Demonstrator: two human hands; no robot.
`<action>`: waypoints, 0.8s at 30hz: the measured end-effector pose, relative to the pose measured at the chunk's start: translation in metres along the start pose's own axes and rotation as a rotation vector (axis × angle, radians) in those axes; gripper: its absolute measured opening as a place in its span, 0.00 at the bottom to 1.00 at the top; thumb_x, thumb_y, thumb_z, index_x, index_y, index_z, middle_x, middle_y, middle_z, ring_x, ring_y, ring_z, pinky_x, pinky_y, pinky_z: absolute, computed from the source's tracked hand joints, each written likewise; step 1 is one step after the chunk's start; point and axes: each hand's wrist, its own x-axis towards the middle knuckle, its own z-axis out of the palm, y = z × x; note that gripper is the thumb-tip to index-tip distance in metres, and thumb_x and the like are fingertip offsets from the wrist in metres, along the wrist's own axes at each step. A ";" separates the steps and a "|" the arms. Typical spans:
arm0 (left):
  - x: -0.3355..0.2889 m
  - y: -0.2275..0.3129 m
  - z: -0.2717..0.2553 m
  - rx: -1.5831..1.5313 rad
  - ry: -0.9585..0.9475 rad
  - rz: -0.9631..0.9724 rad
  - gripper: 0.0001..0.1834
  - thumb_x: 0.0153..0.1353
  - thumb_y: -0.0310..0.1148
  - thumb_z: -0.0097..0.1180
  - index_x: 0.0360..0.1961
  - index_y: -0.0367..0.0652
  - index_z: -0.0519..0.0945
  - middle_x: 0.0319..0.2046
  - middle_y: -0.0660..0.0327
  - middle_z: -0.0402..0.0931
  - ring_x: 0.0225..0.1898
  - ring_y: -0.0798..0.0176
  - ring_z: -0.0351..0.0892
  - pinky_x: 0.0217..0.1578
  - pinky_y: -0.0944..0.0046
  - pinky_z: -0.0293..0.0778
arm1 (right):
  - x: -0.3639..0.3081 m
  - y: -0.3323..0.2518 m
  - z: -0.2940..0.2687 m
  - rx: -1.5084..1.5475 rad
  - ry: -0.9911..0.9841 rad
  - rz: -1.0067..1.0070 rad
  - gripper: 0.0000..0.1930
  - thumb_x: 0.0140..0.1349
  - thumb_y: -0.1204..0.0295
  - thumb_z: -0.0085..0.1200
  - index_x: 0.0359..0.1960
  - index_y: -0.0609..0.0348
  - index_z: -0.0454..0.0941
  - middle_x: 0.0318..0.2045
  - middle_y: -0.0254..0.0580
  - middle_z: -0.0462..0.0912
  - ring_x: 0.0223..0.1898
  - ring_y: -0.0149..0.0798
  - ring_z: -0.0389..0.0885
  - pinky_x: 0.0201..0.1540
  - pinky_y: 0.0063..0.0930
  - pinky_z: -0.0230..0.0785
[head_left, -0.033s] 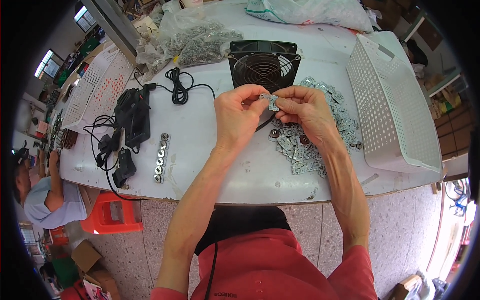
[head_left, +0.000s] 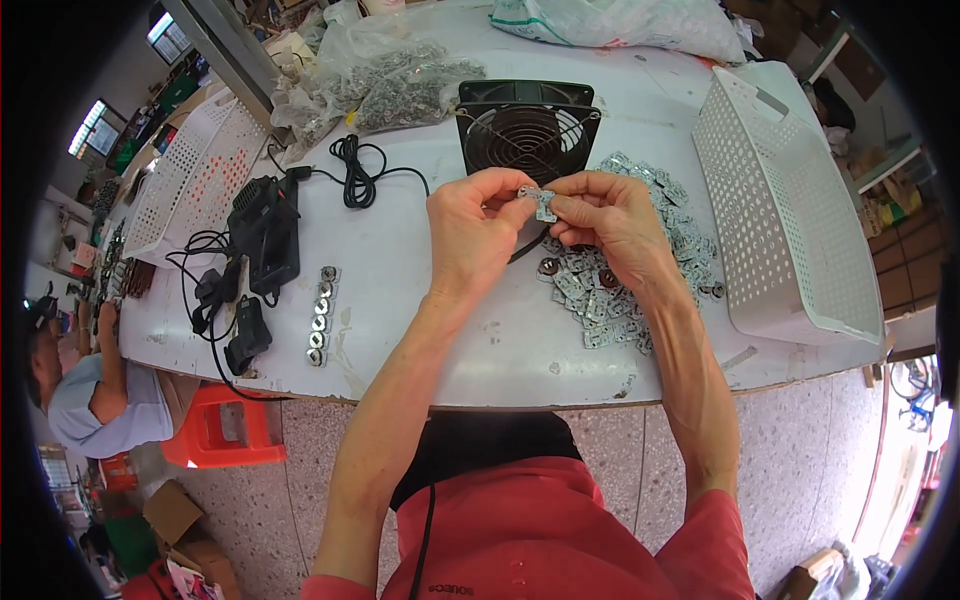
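Between my two hands is a small silvery metal plate (head_left: 544, 204) with holes in it. My left hand (head_left: 478, 232) pinches its left end between thumb and fingers. On the other end, my right hand (head_left: 612, 218) closes its thumb and forefinger. Fingertips hide part of the plate. Beneath and around my right hand spreads a pile of similar metal plates (head_left: 600, 310), with a few dark round pieces among them. Left of my left forearm, several plates with round parts form a neat column (head_left: 321, 318) on the table.
A black fan (head_left: 528, 130) stands beyond my hands. White perforated baskets stand at right (head_left: 780, 210) and left (head_left: 195, 170). Bags of metal parts (head_left: 410, 90) lie at the back. Black chargers (head_left: 265, 235) and cables occupy the left side. A person (head_left: 100, 400) sits by a red stool (head_left: 225, 430).
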 end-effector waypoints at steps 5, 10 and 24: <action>0.001 0.003 -0.001 0.040 -0.027 -0.034 0.05 0.47 0.18 0.56 0.28 0.33 0.80 0.21 0.62 0.78 0.22 0.74 0.74 0.24 0.74 0.70 | 0.000 0.001 0.002 -0.036 0.005 -0.022 0.08 0.53 0.79 0.54 0.36 0.69 0.77 0.26 0.41 0.80 0.26 0.28 0.79 0.29 0.15 0.73; 0.001 0.006 -0.001 0.054 -0.027 -0.030 0.06 0.47 0.18 0.56 0.28 0.33 0.80 0.20 0.62 0.78 0.22 0.74 0.74 0.24 0.74 0.69 | 0.000 0.002 0.001 -0.018 0.007 -0.032 0.08 0.54 0.79 0.54 0.36 0.68 0.77 0.26 0.41 0.80 0.26 0.28 0.78 0.29 0.15 0.73; 0.003 0.002 -0.002 -0.122 -0.030 -0.090 0.05 0.49 0.22 0.57 0.29 0.33 0.81 0.22 0.64 0.78 0.22 0.75 0.71 0.24 0.74 0.66 | -0.003 -0.002 0.004 0.033 0.054 -0.033 0.08 0.53 0.78 0.55 0.35 0.69 0.77 0.25 0.41 0.80 0.23 0.27 0.77 0.27 0.15 0.72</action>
